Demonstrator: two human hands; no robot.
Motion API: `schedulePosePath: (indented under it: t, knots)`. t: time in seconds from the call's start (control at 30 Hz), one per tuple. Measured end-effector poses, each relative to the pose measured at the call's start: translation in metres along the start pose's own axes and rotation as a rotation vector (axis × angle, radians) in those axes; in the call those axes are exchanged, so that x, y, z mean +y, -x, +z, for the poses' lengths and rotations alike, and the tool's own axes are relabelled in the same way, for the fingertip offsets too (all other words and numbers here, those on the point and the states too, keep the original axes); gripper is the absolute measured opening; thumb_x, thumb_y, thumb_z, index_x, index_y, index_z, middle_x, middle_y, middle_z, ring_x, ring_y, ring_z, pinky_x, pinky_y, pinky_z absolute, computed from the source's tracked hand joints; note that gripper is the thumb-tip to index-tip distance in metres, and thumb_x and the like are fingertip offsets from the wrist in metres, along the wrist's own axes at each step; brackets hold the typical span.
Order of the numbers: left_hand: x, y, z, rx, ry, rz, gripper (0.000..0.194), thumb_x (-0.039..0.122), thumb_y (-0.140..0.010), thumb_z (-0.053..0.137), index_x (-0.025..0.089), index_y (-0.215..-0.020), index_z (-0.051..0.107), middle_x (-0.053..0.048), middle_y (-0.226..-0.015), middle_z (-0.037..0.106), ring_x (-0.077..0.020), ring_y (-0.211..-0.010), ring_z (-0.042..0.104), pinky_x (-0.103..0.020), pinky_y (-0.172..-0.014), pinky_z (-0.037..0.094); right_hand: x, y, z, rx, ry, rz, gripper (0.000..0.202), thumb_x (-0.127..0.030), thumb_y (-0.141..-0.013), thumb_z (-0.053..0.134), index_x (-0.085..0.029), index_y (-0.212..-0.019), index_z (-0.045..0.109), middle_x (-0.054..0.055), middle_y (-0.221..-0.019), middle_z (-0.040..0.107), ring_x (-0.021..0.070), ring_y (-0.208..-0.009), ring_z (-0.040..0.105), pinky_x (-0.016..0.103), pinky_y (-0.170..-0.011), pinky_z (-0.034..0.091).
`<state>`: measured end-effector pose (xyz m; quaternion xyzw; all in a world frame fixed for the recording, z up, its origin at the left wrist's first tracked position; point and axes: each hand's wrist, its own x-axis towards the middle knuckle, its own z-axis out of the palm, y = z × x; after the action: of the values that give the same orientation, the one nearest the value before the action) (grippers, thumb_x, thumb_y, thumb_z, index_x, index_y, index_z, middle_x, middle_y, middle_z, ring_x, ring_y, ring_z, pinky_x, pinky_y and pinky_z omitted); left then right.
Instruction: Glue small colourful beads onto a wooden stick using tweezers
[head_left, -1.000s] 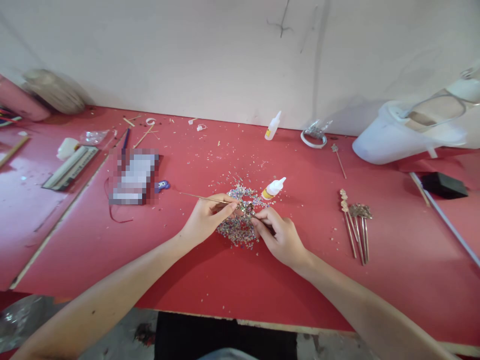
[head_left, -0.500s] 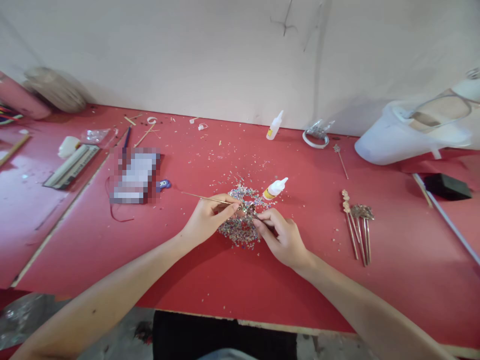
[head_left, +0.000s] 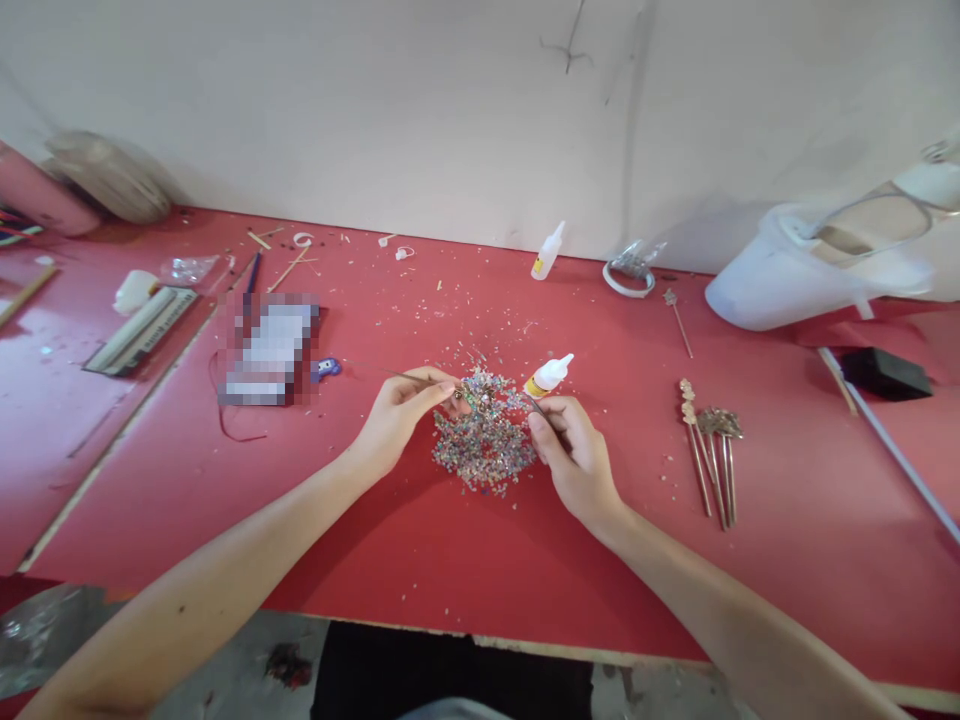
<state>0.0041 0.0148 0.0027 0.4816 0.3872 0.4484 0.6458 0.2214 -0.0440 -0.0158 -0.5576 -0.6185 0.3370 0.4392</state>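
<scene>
A person's two bare forearms reach in from the bottom edge over a red desk (head_left: 420, 560) and meet above a small heap of glittery, multicoloured chips (head_left: 484, 445) near the middle of the desk.

The left hand (head_left: 397, 415) pinches a thin stick (head_left: 409, 377) between thumb and forefinger. The stick's long axis runs nearly level, from upper left to lower right; its free end points away to the left, and its decorated tip (head_left: 459, 394) pokes out just past the fingertips, right at the heap's upper-left edge. The tip is small and partly hidden, so its exact form is hard to tell.

The right hand (head_left: 574, 460) sits just beside the heap on its right, fingers curled and pressed together as if pinching something tiny or a thin dark tool — too small to say which. The stick's tip lies to the left of those fingers, across the top of the heap, near but apart. The left hand is the nearer one to the tip; it is touching the stick itself.

Just beyond the right hand's fingers lies a small white glue bottle (head_left: 549, 375) on its side. Well apart to the right — a row of finished sticks (head_left: 712, 460) with ornamented heads. A second glue bottle (head_left: 546, 251) stands near the wall.
</scene>
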Motion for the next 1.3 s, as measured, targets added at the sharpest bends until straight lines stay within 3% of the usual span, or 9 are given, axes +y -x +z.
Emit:
schedulePosePath:
  t: [0.1,0.2,0.4,0.57,0.73,0.83,0.9,1.03,1.3]
  knots:
    - [-0.003,-0.001,-0.001,-0.048,0.141,-0.034,0.012,0.023,-0.083,0.065,0.015,-0.075,0.069,-0.001,-0.071,0.068,-0.0135,-0.067,0.067,-0.029,-0.077,0.053,0.003,-0.001,0.000,-0.011,-0.079,0.055,0.017,-0.040,-0.097,0.048,-0.023,-0.096,0.048,-0.007,-0.061,0.048,0.0086,-0.050,0.045,0.022,-0.050,0.040]
    - [-0.005,-0.001,-0.002,-0.181,0.199,-0.088,0.009,0.023,-0.082,0.065,0.016,-0.076,0.069,0.000,-0.063,0.067,-0.0133,-0.060,0.066,-0.032,-0.078,0.054,0.003,-0.002,0.000,-0.047,-0.108,0.085,0.019,-0.042,-0.097,0.047,-0.023,-0.094,0.047,-0.008,-0.057,0.045,0.0081,-0.045,0.044,0.022,-0.045,0.038]
    - [-0.003,0.004,-0.003,-0.534,0.013,-0.181,0.015,0.028,-0.086,0.066,0.013,-0.085,0.070,-0.006,-0.069,0.074,-0.0151,-0.064,0.069,-0.034,-0.080,0.055,-0.001,-0.003,-0.002,-0.120,-0.164,0.095,0.018,-0.042,-0.097,0.046,-0.023,-0.097,0.046,-0.010,-0.053,0.046,0.0072,-0.041,0.042,0.020,-0.042,0.037]
    - [0.006,0.008,-0.002,-0.761,-0.088,-0.252,0.020,0.032,-0.089,0.062,0.014,-0.089,0.069,-0.007,-0.071,0.074,-0.0185,-0.075,0.072,-0.031,-0.074,0.055,-0.002,-0.001,-0.006,-0.170,-0.158,0.074,0.019,-0.042,-0.098,0.046,-0.023,-0.094,0.047,-0.009,-0.054,0.046,0.0067,-0.041,0.042,0.019,-0.043,0.037]
    - [0.015,0.009,-0.004,-0.950,-0.203,-0.258,0.021,0.035,-0.092,0.059,0.018,-0.095,0.071,-0.008,-0.078,0.076,-0.0203,-0.083,0.073,-0.037,-0.091,0.053,0.005,-0.001,-0.012,-0.128,-0.131,0.075,0.022,-0.044,-0.096,0.048,-0.022,-0.099,0.048,-0.009,-0.055,0.046,0.0071,-0.042,0.041,0.020,-0.043,0.037]
    - [0.014,0.008,-0.003,-0.932,-0.266,-0.166,0.019,0.033,-0.092,0.058,0.020,-0.094,0.071,-0.004,-0.074,0.076,-0.0187,-0.090,0.073,-0.042,-0.117,0.032,0.007,-0.003,-0.015,-0.124,-0.069,0.049,0.022,-0.045,-0.096,0.048,-0.022,-0.097,0.049,-0.009,-0.055,0.046,0.0074,-0.042,0.041,0.020,-0.044,0.036]
    - [0.012,0.006,-0.003,-0.846,-0.262,-0.104,0.018,0.032,-0.092,0.058,0.019,-0.092,0.071,-0.003,-0.070,0.076,-0.0171,-0.085,0.074,-0.042,-0.121,0.022,0.006,-0.004,-0.015,-0.134,-0.046,0.029,0.022,-0.044,-0.096,0.047,-0.022,-0.096,0.049,-0.009,-0.054,0.044,0.0074,-0.042,0.040,0.020,-0.044,0.035]
    - [0.009,0.002,-0.005,-0.718,-0.296,-0.016,0.016,0.032,-0.090,0.060,0.019,-0.088,0.070,-0.002,-0.072,0.076,-0.0165,-0.078,0.073,-0.044,-0.123,0.016,0.002,-0.003,-0.015,-0.165,-0.026,0.000,0.020,-0.042,-0.096,0.048,-0.022,-0.095,0.049,-0.008,-0.055,0.045,0.0084,-0.044,0.042,0.021,-0.046,0.036]
    - [0.006,0.004,-0.004,-0.822,-0.300,-0.017,0.016,0.030,-0.092,0.058,0.019,-0.092,0.070,-0.002,-0.073,0.076,-0.0150,-0.078,0.073,-0.043,-0.122,0.018,0.002,-0.005,-0.019,-0.168,0.118,-0.120,0.015,-0.036,-0.096,0.048,-0.022,-0.094,0.050,-0.003,-0.068,0.057,0.0106,-0.057,0.055,0.021,-0.056,0.043]
